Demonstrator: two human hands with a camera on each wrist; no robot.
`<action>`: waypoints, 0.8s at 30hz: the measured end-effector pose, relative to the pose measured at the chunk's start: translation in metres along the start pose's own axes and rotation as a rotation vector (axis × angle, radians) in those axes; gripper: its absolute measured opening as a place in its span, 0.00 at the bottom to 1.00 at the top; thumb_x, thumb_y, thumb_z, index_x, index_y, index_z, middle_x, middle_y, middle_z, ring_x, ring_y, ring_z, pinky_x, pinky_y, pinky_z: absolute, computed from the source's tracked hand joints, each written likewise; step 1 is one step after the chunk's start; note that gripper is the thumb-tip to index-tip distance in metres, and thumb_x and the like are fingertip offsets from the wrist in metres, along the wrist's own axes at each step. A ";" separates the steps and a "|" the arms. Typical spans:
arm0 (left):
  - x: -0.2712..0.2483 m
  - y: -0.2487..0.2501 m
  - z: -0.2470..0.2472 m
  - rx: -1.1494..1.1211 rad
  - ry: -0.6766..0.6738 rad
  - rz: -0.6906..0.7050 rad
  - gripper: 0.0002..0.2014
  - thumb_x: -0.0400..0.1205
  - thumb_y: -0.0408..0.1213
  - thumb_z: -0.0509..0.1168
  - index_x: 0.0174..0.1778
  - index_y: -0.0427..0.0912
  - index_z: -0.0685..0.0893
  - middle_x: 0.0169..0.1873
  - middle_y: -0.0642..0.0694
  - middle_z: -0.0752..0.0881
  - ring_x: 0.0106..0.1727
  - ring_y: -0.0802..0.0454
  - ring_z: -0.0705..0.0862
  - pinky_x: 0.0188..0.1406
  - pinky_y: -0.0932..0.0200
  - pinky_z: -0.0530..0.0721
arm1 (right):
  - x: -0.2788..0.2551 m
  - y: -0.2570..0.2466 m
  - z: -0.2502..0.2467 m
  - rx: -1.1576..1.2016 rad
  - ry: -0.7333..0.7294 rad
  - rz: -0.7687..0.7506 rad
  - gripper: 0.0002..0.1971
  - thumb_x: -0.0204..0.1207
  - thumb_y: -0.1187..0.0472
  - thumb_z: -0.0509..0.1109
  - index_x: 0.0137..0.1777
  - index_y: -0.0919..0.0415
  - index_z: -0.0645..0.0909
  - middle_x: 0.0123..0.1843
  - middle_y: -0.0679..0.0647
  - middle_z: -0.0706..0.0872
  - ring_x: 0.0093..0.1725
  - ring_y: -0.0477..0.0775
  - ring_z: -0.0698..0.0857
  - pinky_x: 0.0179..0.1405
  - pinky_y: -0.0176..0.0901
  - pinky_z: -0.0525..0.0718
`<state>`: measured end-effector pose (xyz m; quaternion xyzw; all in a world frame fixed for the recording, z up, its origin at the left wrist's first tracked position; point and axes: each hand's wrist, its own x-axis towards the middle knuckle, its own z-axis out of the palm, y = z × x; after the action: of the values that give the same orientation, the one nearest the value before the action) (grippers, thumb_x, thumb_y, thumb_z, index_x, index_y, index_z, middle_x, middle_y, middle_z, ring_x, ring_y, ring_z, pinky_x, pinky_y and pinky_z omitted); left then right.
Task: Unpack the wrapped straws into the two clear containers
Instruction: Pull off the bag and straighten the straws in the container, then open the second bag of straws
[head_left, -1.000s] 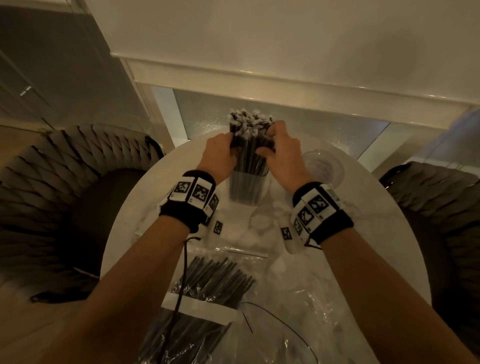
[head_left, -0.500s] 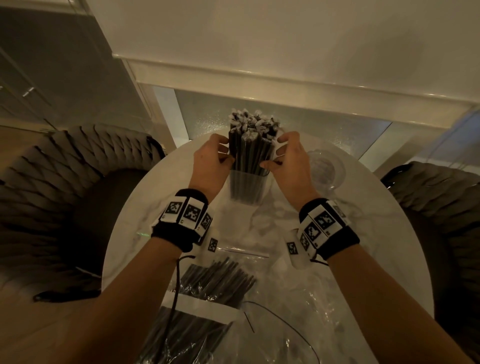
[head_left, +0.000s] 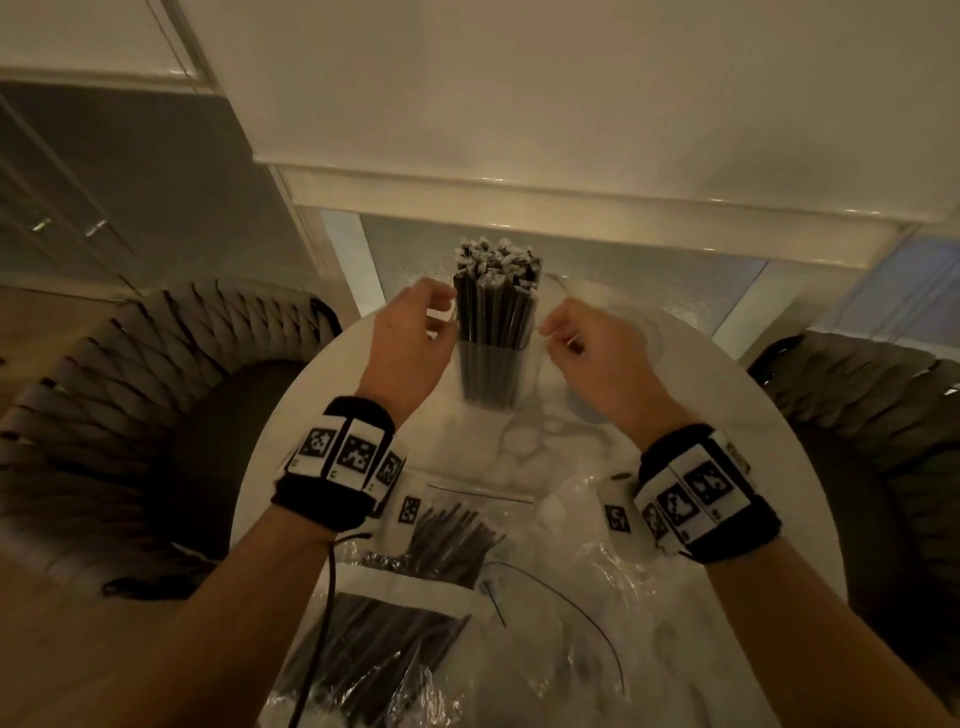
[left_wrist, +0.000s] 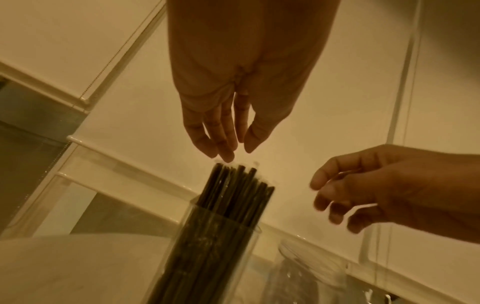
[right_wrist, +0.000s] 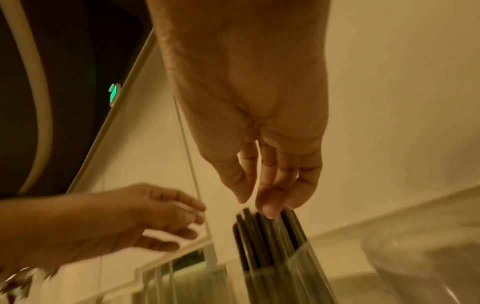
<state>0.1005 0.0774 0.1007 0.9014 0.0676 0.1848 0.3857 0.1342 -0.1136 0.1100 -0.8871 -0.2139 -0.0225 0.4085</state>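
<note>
A bundle of dark wrapped straws stands upright in a clear container at the far middle of the round white table. My left hand hovers just left of the bundle and my right hand just right of it. Both have loose fingers and hold nothing. In the left wrist view the left hand hangs close to the tops of the straws. In the right wrist view the right hand hangs by the straws. A second clear container stands behind my right hand.
A clear plastic bag with more dark straws and a white label lies near the table's front edge, with crumpled plastic wrap to its right. Woven chairs flank the table on both sides. A white sill runs behind it.
Both hands gripped the straw bundle a second ago; they have let go and moved apart to either side. The bundle stays standing in the container.
</note>
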 end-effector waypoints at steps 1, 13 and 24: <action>-0.011 0.003 0.002 -0.008 -0.027 0.006 0.11 0.80 0.29 0.65 0.58 0.38 0.81 0.53 0.44 0.84 0.44 0.54 0.82 0.38 0.79 0.76 | -0.012 0.001 0.005 -0.030 -0.081 -0.003 0.06 0.76 0.69 0.67 0.51 0.66 0.82 0.43 0.55 0.84 0.39 0.49 0.83 0.33 0.19 0.74; -0.142 -0.111 0.025 0.536 -0.663 -0.523 0.33 0.82 0.48 0.62 0.80 0.47 0.56 0.76 0.37 0.63 0.75 0.33 0.66 0.72 0.36 0.69 | -0.098 0.047 0.143 -0.379 -0.763 0.283 0.26 0.82 0.56 0.60 0.78 0.57 0.58 0.76 0.66 0.66 0.73 0.71 0.69 0.72 0.61 0.66; -0.126 -0.184 -0.015 0.147 -0.516 -0.550 0.14 0.80 0.37 0.67 0.59 0.36 0.81 0.55 0.36 0.86 0.54 0.44 0.85 0.61 0.46 0.81 | -0.066 0.034 0.168 -0.389 -0.731 0.455 0.15 0.73 0.52 0.66 0.58 0.55 0.81 0.60 0.57 0.84 0.64 0.62 0.79 0.71 0.61 0.66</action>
<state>-0.0183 0.1815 -0.0573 0.8917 0.2206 -0.1638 0.3596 0.0652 -0.0336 -0.0398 -0.9212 -0.1359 0.3416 0.1273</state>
